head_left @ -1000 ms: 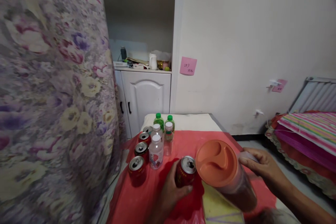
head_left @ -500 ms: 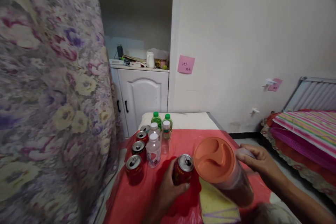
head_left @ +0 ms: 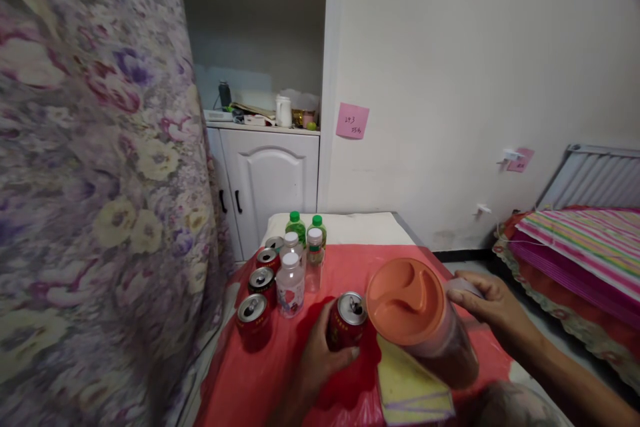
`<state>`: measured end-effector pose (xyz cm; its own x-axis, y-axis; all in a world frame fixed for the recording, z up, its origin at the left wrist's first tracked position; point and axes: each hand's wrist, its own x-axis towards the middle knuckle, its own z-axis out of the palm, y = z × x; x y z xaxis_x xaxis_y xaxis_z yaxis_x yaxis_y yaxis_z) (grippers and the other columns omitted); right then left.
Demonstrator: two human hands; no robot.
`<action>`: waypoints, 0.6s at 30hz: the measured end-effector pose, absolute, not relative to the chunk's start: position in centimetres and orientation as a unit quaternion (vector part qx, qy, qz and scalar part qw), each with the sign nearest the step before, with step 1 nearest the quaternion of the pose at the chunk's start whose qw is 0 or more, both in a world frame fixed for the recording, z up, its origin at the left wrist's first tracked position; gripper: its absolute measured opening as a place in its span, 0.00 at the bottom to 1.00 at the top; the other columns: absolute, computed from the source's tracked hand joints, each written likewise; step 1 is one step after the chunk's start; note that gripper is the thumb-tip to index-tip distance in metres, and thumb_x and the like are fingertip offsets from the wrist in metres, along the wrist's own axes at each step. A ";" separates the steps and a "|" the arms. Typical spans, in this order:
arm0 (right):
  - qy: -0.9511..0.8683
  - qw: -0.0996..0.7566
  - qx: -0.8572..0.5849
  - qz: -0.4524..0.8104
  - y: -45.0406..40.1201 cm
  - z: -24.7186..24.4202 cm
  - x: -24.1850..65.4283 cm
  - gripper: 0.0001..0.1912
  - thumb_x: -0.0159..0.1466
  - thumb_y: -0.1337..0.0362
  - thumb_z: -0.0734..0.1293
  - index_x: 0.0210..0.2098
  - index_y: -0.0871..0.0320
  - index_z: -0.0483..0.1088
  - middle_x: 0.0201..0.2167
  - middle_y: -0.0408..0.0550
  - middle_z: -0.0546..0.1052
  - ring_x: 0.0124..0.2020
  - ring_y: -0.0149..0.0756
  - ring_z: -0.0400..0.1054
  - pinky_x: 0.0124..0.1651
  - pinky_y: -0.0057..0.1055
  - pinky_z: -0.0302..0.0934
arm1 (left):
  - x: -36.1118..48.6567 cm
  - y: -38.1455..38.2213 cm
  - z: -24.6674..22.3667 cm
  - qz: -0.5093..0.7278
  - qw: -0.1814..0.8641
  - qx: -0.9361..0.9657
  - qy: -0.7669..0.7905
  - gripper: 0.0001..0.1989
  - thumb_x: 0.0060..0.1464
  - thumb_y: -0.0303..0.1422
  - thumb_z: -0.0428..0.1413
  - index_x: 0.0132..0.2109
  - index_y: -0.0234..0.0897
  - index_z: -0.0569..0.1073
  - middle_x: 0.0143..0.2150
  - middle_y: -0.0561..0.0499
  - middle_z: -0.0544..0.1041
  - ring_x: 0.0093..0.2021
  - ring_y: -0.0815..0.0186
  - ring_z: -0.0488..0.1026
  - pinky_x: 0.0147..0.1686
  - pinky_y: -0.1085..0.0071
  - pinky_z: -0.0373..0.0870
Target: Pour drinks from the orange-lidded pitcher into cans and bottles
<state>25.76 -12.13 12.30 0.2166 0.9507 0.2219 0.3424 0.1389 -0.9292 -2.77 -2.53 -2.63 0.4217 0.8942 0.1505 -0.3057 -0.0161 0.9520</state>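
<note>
My left hand (head_left: pixel 323 357) is wrapped round an opened red drink can (head_left: pixel 346 330) that stands upright on the red table cover. In my right hand (head_left: pixel 487 297) is the handle of a pitcher (head_left: pixel 445 353) with an orange lid (head_left: pixel 407 301). The pitcher is tilted to the left, its lid close beside the can's top, and dark liquid shows inside. Whether liquid is flowing into the can I cannot tell. Beneath the pitcher lies a yellow cloth or pad (head_left: pixel 407 387) with purple lines.
Several opened cans (head_left: pixel 255 327) stand in a row at the table's left. Beside them are clear bottles with white caps (head_left: pixel 290 290) and two green-capped bottles (head_left: pixel 295 230). A floral curtain (head_left: pixel 110 180) hangs left. To the right is a bed (head_left: pixel 575 260); a white cabinet (head_left: pixel 273 180) stands behind.
The whole view has shifted slightly. Both hands, the can and the tilted pitcher keep nearly the same places relative to each other.
</note>
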 end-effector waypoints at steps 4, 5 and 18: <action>-0.558 0.515 -0.583 0.288 -12.1 12.4 25.8 0.27 0.57 0.43 0.73 0.20 0.56 0.60 0.21 0.36 0.53 0.24 0.29 0.47 0.26 0.27 0.42 | -2.8 -2.9 -1.7 0.460 0.647 0.543 0.273 0.43 0.35 0.35 0.73 0.60 0.38 0.69 0.59 0.39 0.79 0.61 0.42 0.73 0.60 0.53 0.70; -0.559 0.515 -0.584 0.286 -12.1 12.4 25.8 0.27 0.57 0.43 0.73 0.20 0.56 0.60 0.21 0.36 0.53 0.24 0.29 0.47 0.26 0.27 0.42 | -2.9 -2.9 -1.6 0.458 0.647 0.545 0.274 0.43 0.35 0.35 0.73 0.60 0.38 0.69 0.59 0.39 0.79 0.61 0.41 0.73 0.60 0.53 0.70; -0.562 0.502 -0.595 0.279 -12.2 12.7 25.6 0.30 0.56 0.39 0.72 0.19 0.55 0.59 0.20 0.37 0.53 0.23 0.30 0.47 0.24 0.27 0.43 | -2.8 -2.8 -2.2 0.458 0.649 0.541 0.276 0.43 0.37 0.33 0.72 0.61 0.38 0.67 0.60 0.40 0.78 0.62 0.42 0.72 0.63 0.52 0.68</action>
<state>25.62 -12.21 12.72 0.2131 0.9492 0.2316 0.3884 0.1352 -0.9115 -2.84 -2.82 -2.15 0.4279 0.8933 0.1376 -0.2970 -0.0049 0.9549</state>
